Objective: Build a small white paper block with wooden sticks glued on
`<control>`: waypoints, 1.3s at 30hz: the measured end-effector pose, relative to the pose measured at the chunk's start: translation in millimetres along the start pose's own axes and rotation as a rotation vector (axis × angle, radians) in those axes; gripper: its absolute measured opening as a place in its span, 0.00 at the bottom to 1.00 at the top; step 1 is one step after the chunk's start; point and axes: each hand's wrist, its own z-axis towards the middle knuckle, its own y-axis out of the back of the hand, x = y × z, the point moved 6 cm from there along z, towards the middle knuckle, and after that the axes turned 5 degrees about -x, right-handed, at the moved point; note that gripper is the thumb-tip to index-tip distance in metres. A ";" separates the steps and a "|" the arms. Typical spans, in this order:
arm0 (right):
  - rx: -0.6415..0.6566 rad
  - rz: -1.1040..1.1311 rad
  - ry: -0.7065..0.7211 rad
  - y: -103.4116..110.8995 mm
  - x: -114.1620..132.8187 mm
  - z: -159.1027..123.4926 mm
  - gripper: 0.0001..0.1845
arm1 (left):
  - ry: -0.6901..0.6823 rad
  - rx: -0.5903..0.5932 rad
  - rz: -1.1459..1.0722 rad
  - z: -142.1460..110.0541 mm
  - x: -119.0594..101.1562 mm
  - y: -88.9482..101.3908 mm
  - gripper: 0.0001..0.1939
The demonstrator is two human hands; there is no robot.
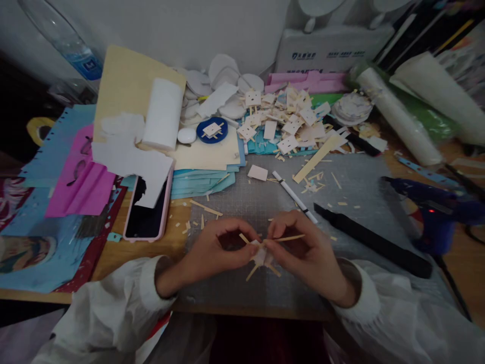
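My left hand [231,245] pinches a small white paper figure [260,257] with thin tan strips sticking out below like legs. My right hand [299,242] is closed on a thin tan paper strip [290,237], its inner end meeting the figure's edge between my fingertips. Whether that strip is stuck to the figure is hidden. Just beyond my hands lie a white pen [294,197] and a blank pale card piece [258,172]. A black utility knife [373,240] rests right of my right hand.
A pile of finished-looking paper figures [291,119] covers the back of the cutting mat [242,202]. On the right sits a blue glue gun [428,207] with a red light. A phone [147,212] lies left, beside coloured paper sheets [200,182]; scraps are scattered about.
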 end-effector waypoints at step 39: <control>0.258 -0.079 -0.157 -12.9 -22.9 3.1 0.11 | -0.103 -0.169 -0.008 7.6 -0.4 19.4 0.05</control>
